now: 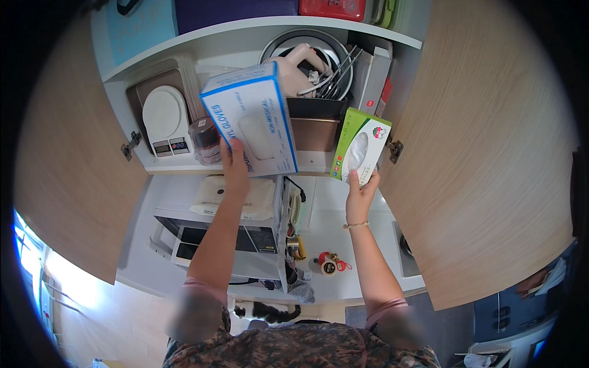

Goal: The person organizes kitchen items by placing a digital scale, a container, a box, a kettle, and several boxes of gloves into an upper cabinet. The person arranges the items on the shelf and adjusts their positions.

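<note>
My left hand [235,168] grips the lower left edge of a white and blue box of disposable vinyl gloves [257,124], tilted before the cabinet shelf. In my right hand [361,193] is a smaller green and white box [361,147], with thin white plastic showing through its oval opening. Behind the boxes, a pale pink hand mixer [299,69] with metal beaters lies by a round metal pan [276,43]. A white kitchen scale [163,115] leans against baking trays [133,99] at the left, and a dark-lidded jar [207,142] stands beside it.
Two wooden cabinet doors [69,152] [478,161] stand open on either side. An upper shelf [257,20] holds boxes. Below are a microwave oven [262,239] with a cloth bag [257,198] on top, and a counter [331,230] with small items. A black and white cat [271,313] is on the floor.
</note>
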`<state>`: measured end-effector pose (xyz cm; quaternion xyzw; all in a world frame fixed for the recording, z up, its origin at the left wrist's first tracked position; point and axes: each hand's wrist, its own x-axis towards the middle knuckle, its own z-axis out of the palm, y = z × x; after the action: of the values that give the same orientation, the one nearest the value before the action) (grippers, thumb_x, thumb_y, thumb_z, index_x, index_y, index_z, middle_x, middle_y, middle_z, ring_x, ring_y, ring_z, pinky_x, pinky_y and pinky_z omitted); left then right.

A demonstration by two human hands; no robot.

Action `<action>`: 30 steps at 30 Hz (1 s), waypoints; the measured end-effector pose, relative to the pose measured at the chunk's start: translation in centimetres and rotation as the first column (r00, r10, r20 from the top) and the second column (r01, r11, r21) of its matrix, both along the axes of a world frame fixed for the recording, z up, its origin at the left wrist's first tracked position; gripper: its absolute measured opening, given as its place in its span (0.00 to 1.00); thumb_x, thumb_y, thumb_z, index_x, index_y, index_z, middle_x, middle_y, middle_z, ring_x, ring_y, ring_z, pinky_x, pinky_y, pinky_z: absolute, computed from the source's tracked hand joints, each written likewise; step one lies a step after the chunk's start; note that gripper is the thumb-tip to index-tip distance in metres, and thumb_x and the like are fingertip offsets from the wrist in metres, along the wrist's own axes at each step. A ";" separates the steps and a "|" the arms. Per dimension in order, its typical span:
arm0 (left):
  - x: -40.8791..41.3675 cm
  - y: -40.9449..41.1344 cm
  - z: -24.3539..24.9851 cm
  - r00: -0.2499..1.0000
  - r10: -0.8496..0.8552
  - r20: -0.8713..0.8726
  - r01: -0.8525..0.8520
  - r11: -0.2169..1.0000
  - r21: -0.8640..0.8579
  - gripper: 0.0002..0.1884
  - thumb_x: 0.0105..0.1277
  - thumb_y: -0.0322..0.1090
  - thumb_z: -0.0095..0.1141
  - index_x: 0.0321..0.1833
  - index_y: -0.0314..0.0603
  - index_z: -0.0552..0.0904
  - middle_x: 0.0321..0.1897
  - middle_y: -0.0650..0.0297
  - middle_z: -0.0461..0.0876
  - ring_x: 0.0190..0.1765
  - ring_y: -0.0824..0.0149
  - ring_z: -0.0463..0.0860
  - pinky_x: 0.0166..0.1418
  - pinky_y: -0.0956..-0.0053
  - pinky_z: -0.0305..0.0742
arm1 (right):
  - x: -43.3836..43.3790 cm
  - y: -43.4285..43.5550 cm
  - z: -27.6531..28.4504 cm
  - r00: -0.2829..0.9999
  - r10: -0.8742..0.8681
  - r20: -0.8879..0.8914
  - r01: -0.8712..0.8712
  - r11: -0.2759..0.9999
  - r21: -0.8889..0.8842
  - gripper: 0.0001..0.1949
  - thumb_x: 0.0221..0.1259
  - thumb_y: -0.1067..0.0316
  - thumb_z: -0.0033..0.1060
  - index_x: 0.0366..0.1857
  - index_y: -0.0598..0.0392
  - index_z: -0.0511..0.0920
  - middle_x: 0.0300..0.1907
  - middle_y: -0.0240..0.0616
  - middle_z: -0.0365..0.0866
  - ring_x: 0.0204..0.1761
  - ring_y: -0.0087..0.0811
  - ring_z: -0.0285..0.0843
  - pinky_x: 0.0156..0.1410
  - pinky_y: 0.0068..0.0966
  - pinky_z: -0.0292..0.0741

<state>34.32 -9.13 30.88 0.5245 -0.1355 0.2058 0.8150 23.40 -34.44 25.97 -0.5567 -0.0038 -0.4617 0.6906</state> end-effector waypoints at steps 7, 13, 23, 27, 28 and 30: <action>-1.9 3.6 3.8 0.978 -0.017 0.207 0.060 0.977 -0.205 0.31 0.78 0.59 0.40 0.74 0.43 0.62 0.69 0.60 0.68 0.69 0.61 0.67 0.73 0.62 0.60 | 2.0 2.0 3.8 0.997 0.037 -0.063 -0.061 0.900 -0.432 0.18 0.69 0.63 0.61 0.55 0.61 0.69 0.47 0.45 0.76 0.53 0.34 0.75 0.60 0.30 0.72; -5.5 9.2 4.2 0.965 0.165 0.202 -0.107 0.956 -0.272 0.31 0.80 0.57 0.36 0.75 0.42 0.57 0.69 0.57 0.67 0.70 0.59 0.68 0.73 0.60 0.63 | 6.3 3.9 9.7 0.993 0.093 0.073 0.019 0.485 -0.874 0.27 0.64 0.65 0.64 0.65 0.61 0.66 0.66 0.51 0.71 0.71 0.52 0.64 0.75 0.42 0.61; -9.7 15.1 0.4 0.964 0.250 0.091 -0.226 0.951 -0.213 0.34 0.78 0.60 0.39 0.74 0.40 0.61 0.69 0.60 0.67 0.71 0.64 0.64 0.75 0.64 0.55 | 10.2 5.0 10.1 0.994 -0.109 0.014 0.028 0.129 -0.991 0.40 0.68 0.54 0.57 0.76 0.65 0.50 0.79 0.50 0.52 0.82 0.42 0.44 0.82 0.46 0.38; -9.9 15.4 -0.7 0.967 0.250 0.041 -0.236 0.947 -0.219 0.37 0.76 0.62 0.43 0.76 0.40 0.59 0.70 0.60 0.67 0.72 0.63 0.63 0.76 0.63 0.53 | 10.6 5.5 10.3 0.991 -0.134 -0.013 0.002 0.108 -0.994 0.39 0.69 0.52 0.54 0.75 0.65 0.51 0.79 0.49 0.50 0.82 0.43 0.43 0.82 0.49 0.38; -10.0 15.4 -0.7 0.966 0.258 0.028 -0.247 0.947 -0.204 0.39 0.75 0.63 0.44 0.76 0.40 0.59 0.71 0.60 0.67 0.72 0.63 0.64 0.77 0.62 0.53 | 10.5 5.6 10.4 0.991 -0.129 -0.015 0.000 0.119 -0.993 0.38 0.69 0.52 0.54 0.75 0.65 0.52 0.79 0.49 0.50 0.82 0.43 0.43 0.82 0.50 0.38; -9.6 15.4 -1.3 0.965 0.260 0.036 -0.249 0.950 -0.188 0.39 0.74 0.63 0.44 0.76 0.40 0.59 0.71 0.60 0.66 0.72 0.63 0.64 0.77 0.62 0.53 | 10.2 5.6 10.5 0.992 -0.128 -0.018 0.000 0.142 -0.990 0.37 0.70 0.51 0.53 0.75 0.65 0.53 0.79 0.49 0.51 0.82 0.44 0.43 0.82 0.50 0.39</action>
<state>24.67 6.25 29.53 0.4543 -0.0720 0.3362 0.8218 33.62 -28.87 36.44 -0.8939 -0.2472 -0.3479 0.1374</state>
